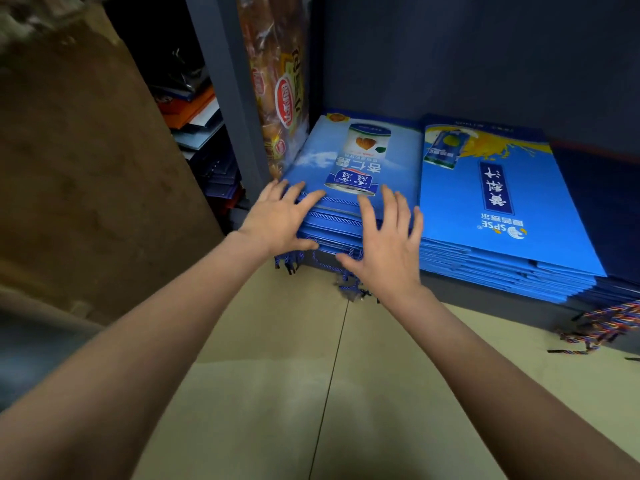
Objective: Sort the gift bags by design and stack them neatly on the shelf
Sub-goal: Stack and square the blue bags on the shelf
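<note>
Squaring the left stack of gift bags [349, 188] on the shelf [485, 296], my left hand [277, 220] and right hand [384, 247] press its near edge with fingers spread; uneven pushing could skew it into the right stack [502, 216].

Two bare forearms, left hand [277, 216], right hand [388, 251], sleeveless, unadorned.

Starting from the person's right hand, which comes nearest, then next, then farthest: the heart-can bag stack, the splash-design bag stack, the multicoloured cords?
1. Light-blue heart-can bag stack: under the right hand.
2. Blue yellow-splash bag stack: just right.
3. Multicoloured cords: far right, shelf edge.
</note>
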Motion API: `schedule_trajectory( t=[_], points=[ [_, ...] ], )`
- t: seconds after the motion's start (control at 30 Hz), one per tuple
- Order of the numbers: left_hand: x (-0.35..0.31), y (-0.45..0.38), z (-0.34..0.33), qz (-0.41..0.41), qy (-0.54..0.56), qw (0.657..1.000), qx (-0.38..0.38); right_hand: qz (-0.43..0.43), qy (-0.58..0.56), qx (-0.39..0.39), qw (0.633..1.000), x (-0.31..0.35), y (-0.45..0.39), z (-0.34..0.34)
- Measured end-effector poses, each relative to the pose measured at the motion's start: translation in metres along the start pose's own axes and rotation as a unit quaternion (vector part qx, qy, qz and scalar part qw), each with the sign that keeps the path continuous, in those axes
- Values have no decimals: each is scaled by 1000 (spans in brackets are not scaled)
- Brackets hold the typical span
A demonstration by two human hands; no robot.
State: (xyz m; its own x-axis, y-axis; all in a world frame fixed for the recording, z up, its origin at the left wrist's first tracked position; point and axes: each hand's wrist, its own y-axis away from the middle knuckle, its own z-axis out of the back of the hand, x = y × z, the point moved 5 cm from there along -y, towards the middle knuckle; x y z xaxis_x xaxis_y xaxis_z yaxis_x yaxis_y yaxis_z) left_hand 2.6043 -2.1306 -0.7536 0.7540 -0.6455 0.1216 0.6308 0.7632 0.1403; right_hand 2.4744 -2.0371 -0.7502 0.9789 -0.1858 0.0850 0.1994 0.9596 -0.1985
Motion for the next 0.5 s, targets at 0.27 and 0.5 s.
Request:
schedule_trajectory(
  t=[0.27, 0.5],
  points=[
    [-1, -2, -7, 40, 36, 998, -45, -5, 41, 41, 998, -26, -5, -8],
    [-2, -1, -15, 41, -45, 998, -24, -10, 50, 106, 993, -32, 0, -19]
  ],
)
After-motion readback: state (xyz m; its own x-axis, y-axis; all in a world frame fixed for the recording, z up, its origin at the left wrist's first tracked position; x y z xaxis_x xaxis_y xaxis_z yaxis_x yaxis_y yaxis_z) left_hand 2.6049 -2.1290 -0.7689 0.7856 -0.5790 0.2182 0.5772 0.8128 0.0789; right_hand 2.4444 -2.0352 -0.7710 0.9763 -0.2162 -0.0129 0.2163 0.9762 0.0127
